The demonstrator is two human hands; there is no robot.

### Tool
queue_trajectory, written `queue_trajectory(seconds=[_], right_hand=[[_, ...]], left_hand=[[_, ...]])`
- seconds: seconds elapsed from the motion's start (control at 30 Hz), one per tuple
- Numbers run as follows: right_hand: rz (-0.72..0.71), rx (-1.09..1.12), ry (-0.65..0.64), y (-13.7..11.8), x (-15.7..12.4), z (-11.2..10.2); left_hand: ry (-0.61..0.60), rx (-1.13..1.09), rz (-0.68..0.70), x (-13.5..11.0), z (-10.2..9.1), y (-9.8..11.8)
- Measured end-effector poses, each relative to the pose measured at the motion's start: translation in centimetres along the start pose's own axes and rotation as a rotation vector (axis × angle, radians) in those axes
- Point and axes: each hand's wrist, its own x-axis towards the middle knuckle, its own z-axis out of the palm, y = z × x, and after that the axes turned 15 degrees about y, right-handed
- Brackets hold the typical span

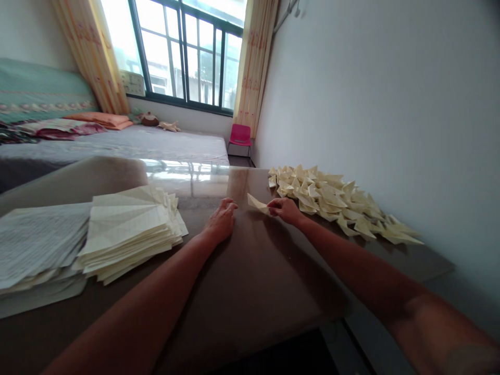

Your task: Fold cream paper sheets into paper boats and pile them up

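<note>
Between the thumb and fingers of my right hand is one end of a cream folded paper boat, its pointed tip facing left just above the table. My left hand rests on the brown tabletop to the left of the boat, fingers loosely bent and nothing visible in them. A big heap of similar folded paper boats lies beyond my right hand, along the wall. Left of my left arm sits a stack of creased cream paper sheets, next to a pile of written-on white sheets.
The glossy table reflects the window. Its right side runs close to a white wall. Past the far edge stand a bed with folded orange bedding and a pink chair.
</note>
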Motion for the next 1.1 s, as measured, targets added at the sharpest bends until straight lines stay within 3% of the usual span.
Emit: queue_trajectory(seconds=[0.2, 0.4, 0.57, 0.73, 0.93, 1.1], right_hand=[[-0.075, -0.347, 0.061, 0.4, 1.4, -3.0], [-0.025, -0.604, 0.099, 0.6, 4.3, -1.9], [0.030, -0.692, 0.113, 0.9, 5.6, -1.3], [0.018, -0.664, 0.163, -0.4, 5.1, -1.1], [-0.204, -0.402, 0.011, -3.5, 0.9, 3.1], [-0.252, -0.216, -0.028, -4.3, -0.9, 5.2]], left_hand=[[-0.051, 0.030, 0.092, -0.4, -0.2, 0.7], [-0.077, 0.042, 0.125, -0.3, -0.4, 0.3], [-0.070, 0.040, 0.144, -0.4, -0.1, 0.0], [-0.052, 0.028, 0.156, -0.4, 0.0, -0.2], [-0.054, 0.019, 0.194, -0.3, -0.2, -0.2], [-0.078, 0.035, 0.221, -0.3, -0.5, 0.1]])
